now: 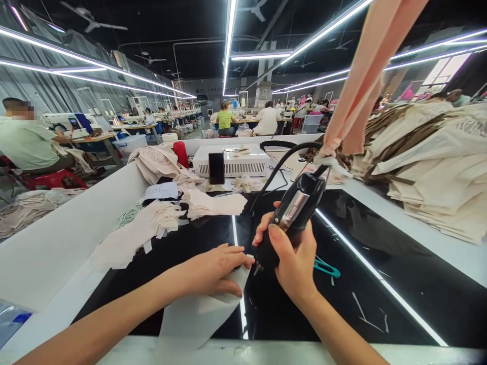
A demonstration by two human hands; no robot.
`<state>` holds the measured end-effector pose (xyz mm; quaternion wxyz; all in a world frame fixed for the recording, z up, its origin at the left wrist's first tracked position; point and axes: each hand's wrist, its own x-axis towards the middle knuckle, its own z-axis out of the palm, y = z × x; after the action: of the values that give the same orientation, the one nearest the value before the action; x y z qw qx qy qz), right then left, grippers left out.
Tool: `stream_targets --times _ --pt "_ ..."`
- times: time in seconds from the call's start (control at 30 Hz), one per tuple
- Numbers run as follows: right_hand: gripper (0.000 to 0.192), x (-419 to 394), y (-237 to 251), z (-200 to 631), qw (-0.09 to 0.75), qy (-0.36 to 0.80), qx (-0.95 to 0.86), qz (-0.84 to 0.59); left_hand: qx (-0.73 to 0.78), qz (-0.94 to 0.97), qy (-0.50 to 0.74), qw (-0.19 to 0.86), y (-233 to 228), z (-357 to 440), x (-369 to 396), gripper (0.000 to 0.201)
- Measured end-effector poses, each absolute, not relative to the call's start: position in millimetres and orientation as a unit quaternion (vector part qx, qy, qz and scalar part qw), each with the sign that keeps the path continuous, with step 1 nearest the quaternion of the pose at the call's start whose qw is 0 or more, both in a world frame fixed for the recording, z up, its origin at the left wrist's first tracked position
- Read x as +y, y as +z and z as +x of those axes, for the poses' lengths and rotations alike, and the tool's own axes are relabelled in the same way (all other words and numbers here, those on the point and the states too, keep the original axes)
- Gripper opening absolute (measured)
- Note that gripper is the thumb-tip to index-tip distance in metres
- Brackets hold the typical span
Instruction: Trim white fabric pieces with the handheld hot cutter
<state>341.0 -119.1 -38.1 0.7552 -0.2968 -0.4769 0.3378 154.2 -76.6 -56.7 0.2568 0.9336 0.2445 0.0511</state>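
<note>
Right hand: the right hand [294,261] is clamped round a black hand tool [291,218]; the thumb is laid near the metal plate on its body, presumably for steady control.
Tool position: the tool is tilted over the glossy black work surface [365,233], its lower end beside the edge of a pale sheet [198,319]; contact cannot be told.
Left hand: the left hand [220,271] is laid over the sheet, thumb and fingers apart, nothing clamped; the sheet is likely steadied thus; firmness of pressure cannot be told.
Pink strip: a pink strip [355,91] is knotted near the tool's top and led upward; the tool's weight is probably borne partly by it.
Cord: a black cord [277,170] is looped behind the tool, apparently clear of both hands.
Cloth: pale pieces [139,235] are piled at left; a larger stack [433,167] is set at right; the middle is thereby left workable.
Snips: teal snips [326,268] are placed just beside the right hand, perhaps for easy reach.
</note>
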Motion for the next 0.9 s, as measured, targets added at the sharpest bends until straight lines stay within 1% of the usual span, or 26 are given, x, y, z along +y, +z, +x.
stream_targets --times 0.13,0.53,0.8,0.9 --pt "0.023 -118 -38 335 0.753 0.346 -0.48 -0.289 0.257 0.929 0.004 0.267 -55 151 -77 0.043" --pt "0.023 -116 -43 328 0.746 0.361 -0.484 -0.28 0.263 0.93 -0.019 0.257 -45 151 -77 0.035" --pt "0.033 -117 -48 328 0.738 0.366 -0.487 -0.29 0.249 0.931 -0.021 0.268 -40 153 -75 0.033" --pt "0.035 -118 -47 327 0.735 0.369 -0.483 -0.301 0.246 0.932 -0.018 0.267 -40 154 -74 0.032"
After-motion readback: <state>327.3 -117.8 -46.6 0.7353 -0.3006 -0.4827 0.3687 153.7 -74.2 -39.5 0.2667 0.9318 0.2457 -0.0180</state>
